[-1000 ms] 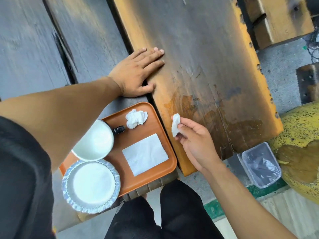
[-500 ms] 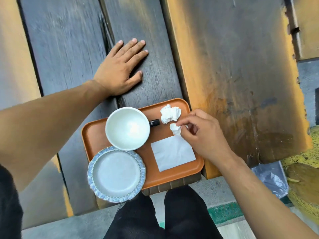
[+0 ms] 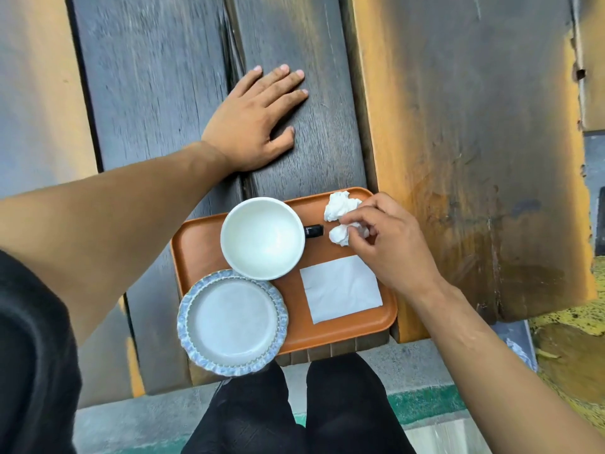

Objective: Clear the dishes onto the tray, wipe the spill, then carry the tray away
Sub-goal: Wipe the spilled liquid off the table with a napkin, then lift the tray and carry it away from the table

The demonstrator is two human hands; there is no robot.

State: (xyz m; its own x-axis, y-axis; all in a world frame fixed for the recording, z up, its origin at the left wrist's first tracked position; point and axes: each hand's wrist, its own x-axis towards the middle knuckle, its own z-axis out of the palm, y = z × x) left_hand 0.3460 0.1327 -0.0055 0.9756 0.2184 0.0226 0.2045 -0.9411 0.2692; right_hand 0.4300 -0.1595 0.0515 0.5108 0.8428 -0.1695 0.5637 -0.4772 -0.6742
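Pinching a crumpled tissue wad just right of the mug's handle, the right hand hovers over the orange tray; the left hand lies flat, fingers spread, beyond the tray.

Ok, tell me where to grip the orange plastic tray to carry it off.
Grip the orange plastic tray by its two short ends, left and right, one hand under each raised rim. The white bowl and blue-rimmed plate weigh on the left side, so probably keep that end well supported.

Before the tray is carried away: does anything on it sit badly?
Yes. The blue-rimmed plate overhangs the near left corner of the tray, beyond the rim, so it might slip when lifted.
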